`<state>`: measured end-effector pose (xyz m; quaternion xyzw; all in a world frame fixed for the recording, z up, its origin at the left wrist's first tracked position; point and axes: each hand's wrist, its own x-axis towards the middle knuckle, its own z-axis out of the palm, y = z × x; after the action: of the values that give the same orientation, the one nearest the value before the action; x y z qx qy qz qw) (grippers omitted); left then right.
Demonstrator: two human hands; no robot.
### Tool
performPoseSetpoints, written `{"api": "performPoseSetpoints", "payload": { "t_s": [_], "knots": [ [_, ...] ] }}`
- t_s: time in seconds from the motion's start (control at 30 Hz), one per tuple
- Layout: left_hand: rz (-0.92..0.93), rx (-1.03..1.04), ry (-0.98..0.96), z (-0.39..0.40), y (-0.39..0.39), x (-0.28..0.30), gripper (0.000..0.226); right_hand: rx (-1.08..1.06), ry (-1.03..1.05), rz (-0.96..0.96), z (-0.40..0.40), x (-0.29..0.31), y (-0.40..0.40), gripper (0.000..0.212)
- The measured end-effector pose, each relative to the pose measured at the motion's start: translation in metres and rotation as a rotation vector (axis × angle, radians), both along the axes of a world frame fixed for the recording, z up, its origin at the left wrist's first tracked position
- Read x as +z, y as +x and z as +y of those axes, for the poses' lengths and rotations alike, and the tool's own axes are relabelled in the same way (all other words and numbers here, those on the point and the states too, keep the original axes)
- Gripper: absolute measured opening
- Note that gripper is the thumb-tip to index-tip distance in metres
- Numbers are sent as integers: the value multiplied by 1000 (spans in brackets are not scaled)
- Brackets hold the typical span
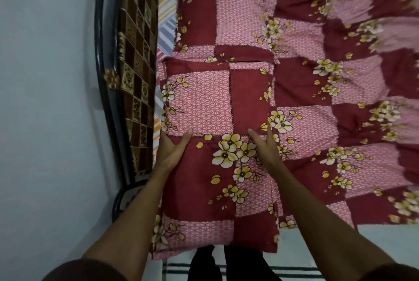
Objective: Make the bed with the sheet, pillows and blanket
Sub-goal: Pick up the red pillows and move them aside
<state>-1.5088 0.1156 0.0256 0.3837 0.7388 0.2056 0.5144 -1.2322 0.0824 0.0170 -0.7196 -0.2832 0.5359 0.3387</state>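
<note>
My left hand (173, 144) and right hand (264, 144) flat with straight fingers on the near pillow (217, 156), holding nothing, second pillow (222, 19) beyond, touching end to end, patchwork sheet (340, 99) spreading free to the right, headboard (136, 76) close left

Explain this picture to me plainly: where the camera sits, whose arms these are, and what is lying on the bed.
There is one picture, taken by a wide-angle camera worn on a person's head, looking down at their own arms. No machine is involved; the person works with bare hands. The left hand and the right hand lie with straight fingers against the two long sides of the near pillow, pressing it between them rather than gripping it. A second pillow lies just beyond it, toward the top of the picture. Both wear the same red and pink flowered cloth as the sheet spread over the bed. A striped mattress edge shows beside the dark metal headboard, where a brown checked cloth hangs.
</note>
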Motion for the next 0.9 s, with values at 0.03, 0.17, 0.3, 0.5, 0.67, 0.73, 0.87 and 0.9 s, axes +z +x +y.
{"api": "performPoseSetpoints", "payload": {
  "t_s": [0.03, 0.17, 0.3, 0.5, 0.67, 0.73, 0.87, 0.9],
  "knots": [
    [2, -11, 33, -4, 0, 10, 97, -10, 19, -13, -5, 10, -1, 84],
    [-26, -74, 199, -24, -4, 62, 98, -25, 114, -107, -38, 72, -4, 86],
    [-63, -128, 353, -42, 3, 137, 98, -55, 301, -209, -77, 154, -1, 83],
    [-77, -225, 647, -49, 48, 262, 96, -174, 540, -505, -129, 297, 33, 80],
    [-155, -311, 899, -69, 120, 363, 71, -392, 753, -685, -183, 389, 79, 75],
    [-185, -365, 949, -85, 155, 397, 54, -482, 808, -737, -211, 416, 106, 73],
    [-282, -480, 1034, -115, 226, 448, 67, -626, 871, -826, -263, 456, 160, 73],
    [-308, -513, 1057, -125, 252, 460, 69, -668, 884, -851, -281, 464, 179, 73]
  ]
}}
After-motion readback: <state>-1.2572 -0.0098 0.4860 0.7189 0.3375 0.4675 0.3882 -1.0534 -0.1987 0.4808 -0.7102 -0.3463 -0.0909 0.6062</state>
